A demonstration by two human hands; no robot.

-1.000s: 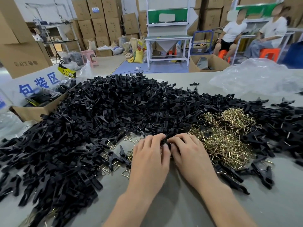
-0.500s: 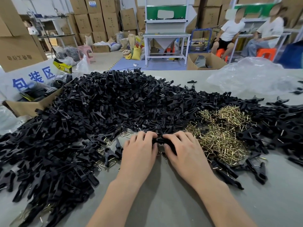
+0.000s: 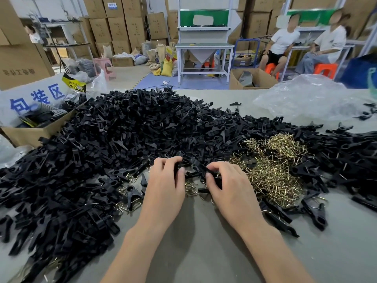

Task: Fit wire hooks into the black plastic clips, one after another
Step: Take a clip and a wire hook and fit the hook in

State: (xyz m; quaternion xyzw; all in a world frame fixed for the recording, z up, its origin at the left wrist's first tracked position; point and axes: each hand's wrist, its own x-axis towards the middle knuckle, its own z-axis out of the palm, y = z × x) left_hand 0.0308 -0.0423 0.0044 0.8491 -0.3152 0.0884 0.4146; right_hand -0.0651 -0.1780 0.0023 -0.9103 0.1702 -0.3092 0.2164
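Black plastic dominates my feed: a great heap of black plastic clips (image 3: 122,139) spreads across the grey table (image 3: 204,252) from the left edge to the far right. Both hands sit at the near edge of that heap, close together but not touching. The left hand (image 3: 165,184) has its fingers curled over the end of a black plastic clip (image 3: 214,180), and the right hand (image 3: 230,186) pinches the same dark piece between thumb and bent fingers. Whether it is one clip or two halves I cannot tell, nor whether a hook sits in it.

Just right of the right hand lies a tangled pile of brass-coloured wire hooks (image 3: 273,172), ringed by clips. A few loose triangular wire hooks (image 3: 190,189) lie on the table directly under the hands. Nearer me on the right rest several long black clips with wire showing (image 3: 314,213).

At the far left stands an open brown cardboard box (image 3: 30,133), touching the heap. A crumpled clear plastic bag (image 3: 306,99) lies at the far right of the table. Behind it two people in white shirts (image 3: 283,43) sit on orange stools.
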